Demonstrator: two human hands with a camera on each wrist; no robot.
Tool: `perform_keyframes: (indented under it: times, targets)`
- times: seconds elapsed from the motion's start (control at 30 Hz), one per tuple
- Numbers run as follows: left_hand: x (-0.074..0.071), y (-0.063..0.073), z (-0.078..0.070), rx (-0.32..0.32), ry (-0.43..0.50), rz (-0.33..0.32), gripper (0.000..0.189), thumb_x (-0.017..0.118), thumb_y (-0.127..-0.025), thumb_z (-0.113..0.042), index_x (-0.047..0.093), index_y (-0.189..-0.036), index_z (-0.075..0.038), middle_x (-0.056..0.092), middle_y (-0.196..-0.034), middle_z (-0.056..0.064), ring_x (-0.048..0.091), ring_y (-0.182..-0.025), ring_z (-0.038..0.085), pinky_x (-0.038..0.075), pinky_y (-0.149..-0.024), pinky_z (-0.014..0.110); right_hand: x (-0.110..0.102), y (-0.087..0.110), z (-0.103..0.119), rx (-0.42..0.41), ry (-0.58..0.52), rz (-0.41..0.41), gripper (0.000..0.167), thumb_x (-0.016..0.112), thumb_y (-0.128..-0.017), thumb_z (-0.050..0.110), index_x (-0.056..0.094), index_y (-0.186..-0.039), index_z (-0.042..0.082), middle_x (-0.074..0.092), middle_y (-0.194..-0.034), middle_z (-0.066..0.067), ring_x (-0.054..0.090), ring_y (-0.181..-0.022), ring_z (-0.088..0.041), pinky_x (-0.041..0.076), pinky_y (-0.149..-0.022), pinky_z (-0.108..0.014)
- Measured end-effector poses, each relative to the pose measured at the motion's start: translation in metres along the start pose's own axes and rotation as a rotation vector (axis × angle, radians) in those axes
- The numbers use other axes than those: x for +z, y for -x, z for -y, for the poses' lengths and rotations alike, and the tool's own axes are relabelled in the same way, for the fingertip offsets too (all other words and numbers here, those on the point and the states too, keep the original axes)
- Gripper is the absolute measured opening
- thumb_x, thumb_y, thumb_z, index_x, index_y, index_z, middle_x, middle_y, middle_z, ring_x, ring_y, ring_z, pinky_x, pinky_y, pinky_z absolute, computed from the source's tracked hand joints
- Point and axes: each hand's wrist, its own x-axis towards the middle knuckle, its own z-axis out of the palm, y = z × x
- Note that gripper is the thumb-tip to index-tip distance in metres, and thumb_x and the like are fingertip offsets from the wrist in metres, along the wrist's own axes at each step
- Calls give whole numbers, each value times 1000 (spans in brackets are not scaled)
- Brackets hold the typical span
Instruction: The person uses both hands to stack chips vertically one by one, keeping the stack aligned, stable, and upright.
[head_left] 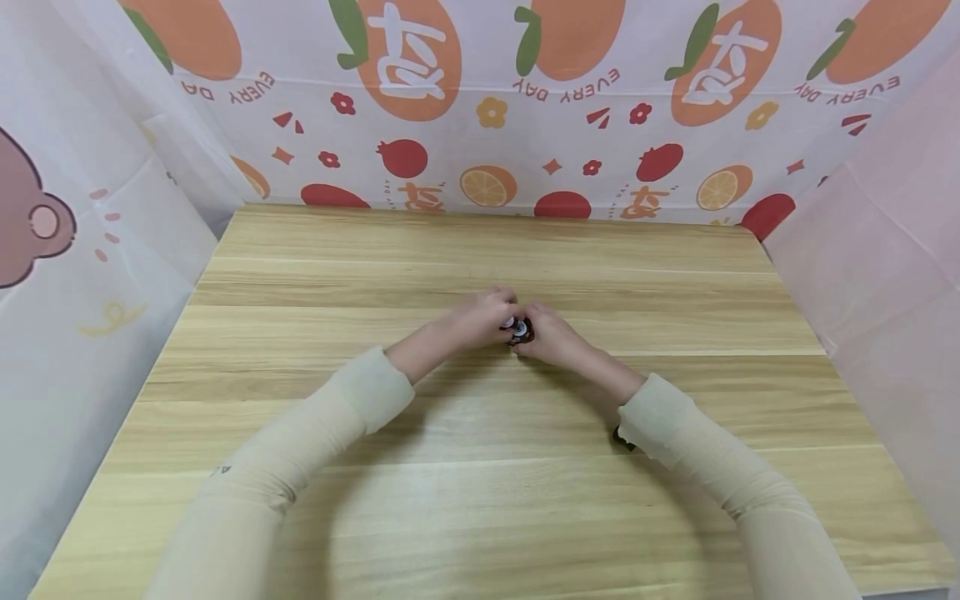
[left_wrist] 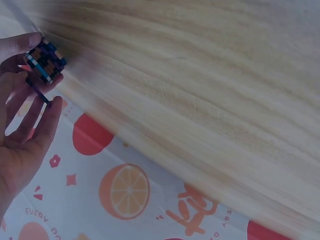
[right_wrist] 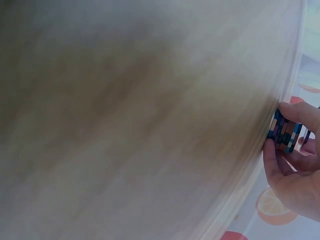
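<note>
Near the middle of the table, both hands meet around several poker chips. My right hand (head_left: 553, 336) grips a short stack of chips (head_left: 521, 331) between thumb and fingers; the stack (right_wrist: 286, 132) shows dark edges with coloured stripes. My left hand (head_left: 483, 318) pinches a single thin chip (left_wrist: 39, 92) beside that stack, a small gap apart in the left wrist view. From above, the pale face of this chip (head_left: 509, 322) shows between the left fingers, and the fingers partly cover both.
A dark object (head_left: 622, 439), mostly hidden under the right sleeve (head_left: 660, 412), lies on the wooden table (head_left: 480, 500). A fruit-print curtain (head_left: 487, 150) hangs behind the far edge, and pale curtains (head_left: 90, 333) close off both sides.
</note>
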Motion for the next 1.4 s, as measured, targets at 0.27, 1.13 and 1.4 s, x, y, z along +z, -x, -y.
perform_keyframes:
  times: [0.27, 1.13, 1.4]
  targets:
    - [4, -1, -6, -7, 62, 12, 21, 67, -83, -13, 63, -102, -3, 58, -98, 13, 54, -90, 28, 47, -77, 34, -1, 1, -1, -21, -14, -3, 56, 72, -77, 10, 47, -124, -6, 51, -115, -18, 48, -106, -28, 41, -89, -38]
    - [19, -2, -12, 29, 98, -110, 16, 70, -80, -9, 62, -93, -2, 55, -90, 11, 54, -82, 23, 47, -70, 31, -2, 1, 0, -7, -35, -10, 45, 69, -76, 5, 52, -116, -7, 52, -107, -16, 48, -92, -23, 44, -77, -34]
    - [17, 5, -7, -54, 216, -94, 31, 70, -81, -12, 60, -108, 1, 56, -102, 15, 55, -92, 25, 46, -81, 32, -3, 3, -2, 2, -71, -19, 55, 73, -74, 6, 49, -121, -7, 52, -111, -17, 52, -97, -26, 44, -82, -34]
